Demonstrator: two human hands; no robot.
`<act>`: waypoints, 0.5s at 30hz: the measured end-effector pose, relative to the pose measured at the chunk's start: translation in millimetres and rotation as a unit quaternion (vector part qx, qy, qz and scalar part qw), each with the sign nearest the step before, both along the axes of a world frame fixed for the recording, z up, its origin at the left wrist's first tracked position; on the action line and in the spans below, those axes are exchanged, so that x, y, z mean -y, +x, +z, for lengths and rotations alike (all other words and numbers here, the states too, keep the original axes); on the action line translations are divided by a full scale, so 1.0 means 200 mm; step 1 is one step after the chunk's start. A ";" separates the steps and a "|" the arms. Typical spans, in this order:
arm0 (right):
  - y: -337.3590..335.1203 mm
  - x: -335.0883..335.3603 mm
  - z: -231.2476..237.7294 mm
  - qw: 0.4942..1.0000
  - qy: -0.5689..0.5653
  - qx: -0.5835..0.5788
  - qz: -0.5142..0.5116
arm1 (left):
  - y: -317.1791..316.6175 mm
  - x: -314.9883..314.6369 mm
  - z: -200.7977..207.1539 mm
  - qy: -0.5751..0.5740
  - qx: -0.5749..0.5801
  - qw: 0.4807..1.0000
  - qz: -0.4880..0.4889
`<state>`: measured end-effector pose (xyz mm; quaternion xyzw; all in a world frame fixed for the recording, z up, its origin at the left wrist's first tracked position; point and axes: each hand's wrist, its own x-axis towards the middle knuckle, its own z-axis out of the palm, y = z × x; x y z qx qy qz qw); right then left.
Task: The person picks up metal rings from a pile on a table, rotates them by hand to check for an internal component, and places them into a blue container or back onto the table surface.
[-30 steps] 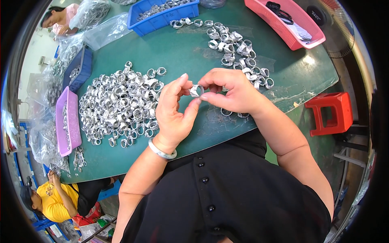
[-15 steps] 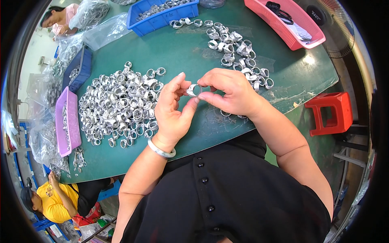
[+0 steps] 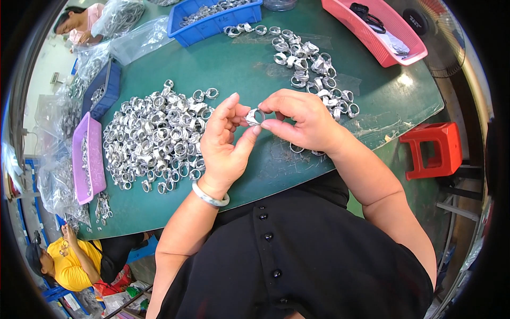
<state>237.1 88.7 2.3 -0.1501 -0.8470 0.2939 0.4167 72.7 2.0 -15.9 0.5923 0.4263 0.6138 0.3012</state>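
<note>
A silver metal ring is held between my two hands above the green table. My right hand pinches its right side between thumb and forefinger. The thumb and fingers of my left hand close on its left side. Left of my hands lies a large pile of similar silver rings. Beyond my right hand a looser group of rings stretches toward the back of the table, and a few rings lie partly hidden beneath that hand.
A blue bin of metal pieces stands at the back, with a pink basket holding scissors at far right. A purple tray and plastic bags line the left. A red stool stands right. Two people work nearby.
The ring has turned slightly between my fingers, and my left hand has shifted a little to the left. Otherwise the scene looks the same.
</note>
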 end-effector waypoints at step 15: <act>0.01 0.00 0.00 0.976 -0.174 0.019 0.127 | 0.02 0.01 0.04 0.038 -0.080 0.995 0.049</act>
